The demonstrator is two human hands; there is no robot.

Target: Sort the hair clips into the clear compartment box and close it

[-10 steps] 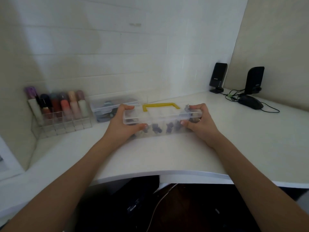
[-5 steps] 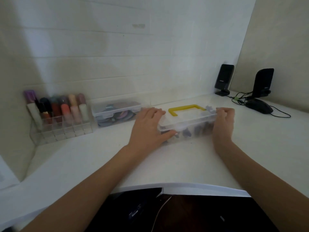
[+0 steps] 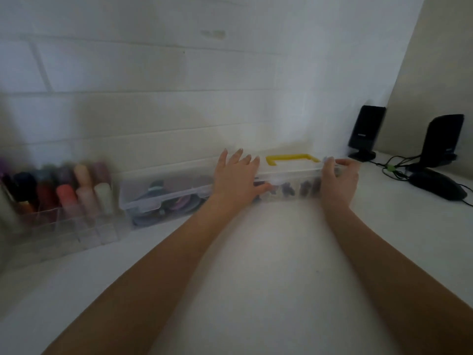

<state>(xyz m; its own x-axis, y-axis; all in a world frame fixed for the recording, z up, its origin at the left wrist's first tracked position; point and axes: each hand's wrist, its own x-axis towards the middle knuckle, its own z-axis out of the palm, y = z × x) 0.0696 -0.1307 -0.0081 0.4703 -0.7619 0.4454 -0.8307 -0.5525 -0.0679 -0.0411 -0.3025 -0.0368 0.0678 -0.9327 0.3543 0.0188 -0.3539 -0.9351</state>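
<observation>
Clear compartment box point(image 3: 294, 180) sits on tabletop point(image 3: 256, 252) near the wall, lid down, hair clips point(image 3: 286, 189) visible inside. Left hand point(image 3: 236, 181) is spread flat on the lid end; right hand point(image 3: 337, 179) is clasped around the other end. Even downward pressure at both ends is advised to seat latches.

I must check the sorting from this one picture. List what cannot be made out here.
Head view only:
- Clips inside the clear compartment box: dark blurs; count and compartments unreadable.
- Box's left end: covered by the left hand.
- Right-end latch: hidden under the right hand.
- Second clear box: contents smeared by motion blur.
- Bottles in the rack: blurred, and cut off at the left edge.
</observation>
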